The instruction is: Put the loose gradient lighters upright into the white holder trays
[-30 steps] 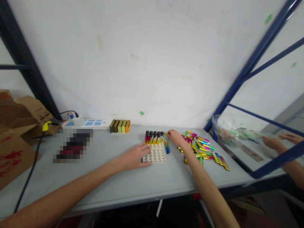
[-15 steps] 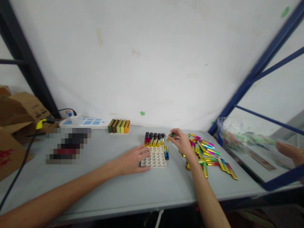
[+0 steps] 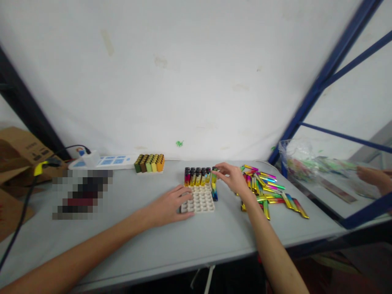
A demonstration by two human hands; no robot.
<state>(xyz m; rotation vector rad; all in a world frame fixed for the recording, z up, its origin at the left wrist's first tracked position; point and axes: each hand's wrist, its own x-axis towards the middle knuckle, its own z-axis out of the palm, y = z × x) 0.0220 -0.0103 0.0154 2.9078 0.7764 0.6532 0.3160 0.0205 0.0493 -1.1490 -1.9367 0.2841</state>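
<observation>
A white tray with rows of square holes (image 3: 202, 201) lies on the table, its back rows filled with upright shiny lighters (image 3: 196, 178) with black tops. My left hand (image 3: 173, 204) grips the tray's left side, thumb near the front corner and fingers over the left holes. At the tray's back right, my right hand (image 3: 231, 177) pinches a yellow-green lighter (image 3: 213, 174) by its upper end, roughly upright. Just below it a blue lighter (image 3: 214, 194) lies along the tray's right edge. Right of my right hand spreads a loose pile of metallic multicoloured lighters (image 3: 269, 192).
A block of upright lighters (image 3: 149, 164) stands by the wall, beside a white power strip (image 3: 118, 161). Cardboard boxes (image 3: 27, 149) and a black cable are at left. Beyond the blue frame (image 3: 324, 85) are plastic bags (image 3: 300, 161) and another person's hand (image 3: 373, 177).
My right hand has moved left to the tray's back right, and the lighter in it has turned upright. My left hand stays on the tray. The view has shifted slightly.
</observation>
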